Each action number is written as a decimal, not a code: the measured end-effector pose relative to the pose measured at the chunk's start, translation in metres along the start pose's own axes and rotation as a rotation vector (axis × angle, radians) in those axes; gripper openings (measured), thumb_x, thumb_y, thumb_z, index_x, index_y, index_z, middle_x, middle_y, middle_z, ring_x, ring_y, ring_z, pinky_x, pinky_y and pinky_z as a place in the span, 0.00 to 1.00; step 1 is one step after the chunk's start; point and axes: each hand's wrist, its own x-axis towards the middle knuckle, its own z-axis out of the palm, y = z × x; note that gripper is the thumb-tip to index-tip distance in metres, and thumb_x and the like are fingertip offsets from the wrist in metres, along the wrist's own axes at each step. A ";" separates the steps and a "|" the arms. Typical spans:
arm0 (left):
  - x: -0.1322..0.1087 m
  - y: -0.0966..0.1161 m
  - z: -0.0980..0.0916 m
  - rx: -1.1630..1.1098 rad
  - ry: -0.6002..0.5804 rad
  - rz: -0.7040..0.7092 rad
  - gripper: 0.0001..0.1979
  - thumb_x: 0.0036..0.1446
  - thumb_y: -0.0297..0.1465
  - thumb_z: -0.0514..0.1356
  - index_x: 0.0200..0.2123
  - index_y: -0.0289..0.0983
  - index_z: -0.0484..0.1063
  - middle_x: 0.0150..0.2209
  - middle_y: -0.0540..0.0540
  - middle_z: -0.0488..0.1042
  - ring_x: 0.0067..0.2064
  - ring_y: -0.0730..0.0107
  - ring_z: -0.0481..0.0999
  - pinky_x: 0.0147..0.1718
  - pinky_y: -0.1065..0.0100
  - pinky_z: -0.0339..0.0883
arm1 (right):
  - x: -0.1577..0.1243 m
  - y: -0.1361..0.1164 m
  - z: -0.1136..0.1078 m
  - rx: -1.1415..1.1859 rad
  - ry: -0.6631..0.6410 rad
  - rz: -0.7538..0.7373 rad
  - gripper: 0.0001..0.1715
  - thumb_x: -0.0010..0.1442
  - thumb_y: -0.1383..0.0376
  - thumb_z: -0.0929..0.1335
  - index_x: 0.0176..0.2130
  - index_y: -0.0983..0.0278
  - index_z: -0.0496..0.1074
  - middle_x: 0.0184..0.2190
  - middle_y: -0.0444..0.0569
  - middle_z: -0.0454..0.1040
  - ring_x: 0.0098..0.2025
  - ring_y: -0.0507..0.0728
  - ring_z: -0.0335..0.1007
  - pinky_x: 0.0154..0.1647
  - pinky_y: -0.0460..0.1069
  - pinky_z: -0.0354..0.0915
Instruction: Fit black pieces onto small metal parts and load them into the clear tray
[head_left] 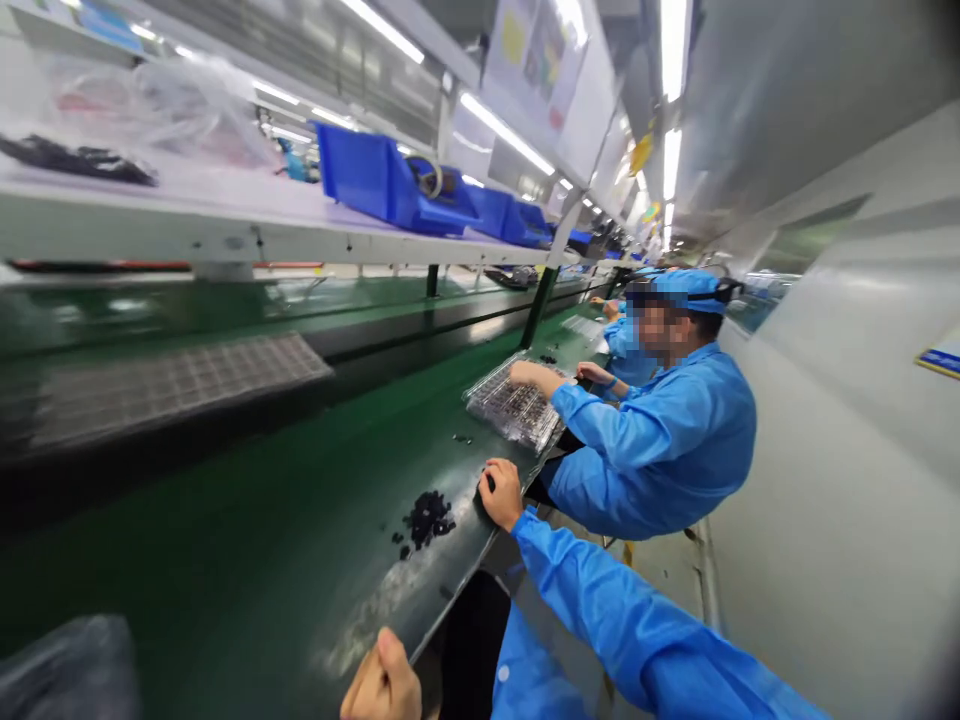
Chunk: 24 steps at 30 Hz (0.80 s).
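The person's right hand (501, 493) is resting on the near edge of a green conveyor belt (225, 560), with its fingers curling downward and pressed together. A small black piece (490, 483) is showing at the fingers, but whether they are pinching it is hard to tell. A heap of small black parts (429, 518) is lying on the belt just beside that hand, with a few loose pieces scattered around it. The left hand (379, 680) is showing at the bottom edge of the view, closing into a loose fist; what it is gripping, if anything, cannot be told. A blue smock sleeve (600, 610) is stretching up to the right hand.

Farther along the belt, a co-worker (660, 440) in a blue smock and cap is sitting with one hand resting on a clear plastic tray (514, 402) of dark parts. Blue plastic bins (367, 175) are standing on a white shelf (225, 215) across the belt, beside a clear plastic bag (150, 110).
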 end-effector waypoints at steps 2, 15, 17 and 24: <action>-0.001 0.000 0.003 0.020 0.046 0.090 0.21 0.61 0.37 0.58 0.15 0.41 0.68 0.17 0.46 0.69 0.20 0.63 0.70 0.26 0.62 0.66 | -0.001 0.002 -0.002 0.036 -0.062 0.013 0.09 0.62 0.69 0.64 0.34 0.64 0.75 0.43 0.56 0.79 0.50 0.61 0.71 0.57 0.58 0.63; 0.069 0.051 -0.002 0.028 0.089 -0.291 0.15 0.57 0.45 0.59 0.28 0.40 0.67 0.20 0.53 0.66 0.22 0.71 0.65 0.23 0.70 0.59 | 0.079 -0.046 0.030 0.455 -0.956 -0.073 0.06 0.57 0.72 0.69 0.35 0.66 0.78 0.25 0.44 0.76 0.27 0.52 0.69 0.32 0.45 0.62; 0.104 0.059 -0.004 0.020 0.099 -0.330 0.13 0.54 0.43 0.60 0.31 0.39 0.68 0.22 0.52 0.69 0.22 0.72 0.66 0.23 0.71 0.60 | 0.098 -0.057 0.049 0.490 -1.112 -0.091 0.07 0.55 0.75 0.70 0.34 0.67 0.78 0.23 0.42 0.75 0.26 0.50 0.69 0.31 0.44 0.60; 0.205 0.052 -0.008 0.124 0.266 -0.349 0.07 0.53 0.34 0.61 0.29 0.35 0.71 0.25 0.49 0.72 0.24 0.73 0.69 0.25 0.72 0.61 | 0.145 -0.080 0.076 0.589 -1.501 -0.277 0.07 0.50 0.77 0.73 0.28 0.66 0.79 0.17 0.38 0.71 0.21 0.48 0.64 0.28 0.44 0.58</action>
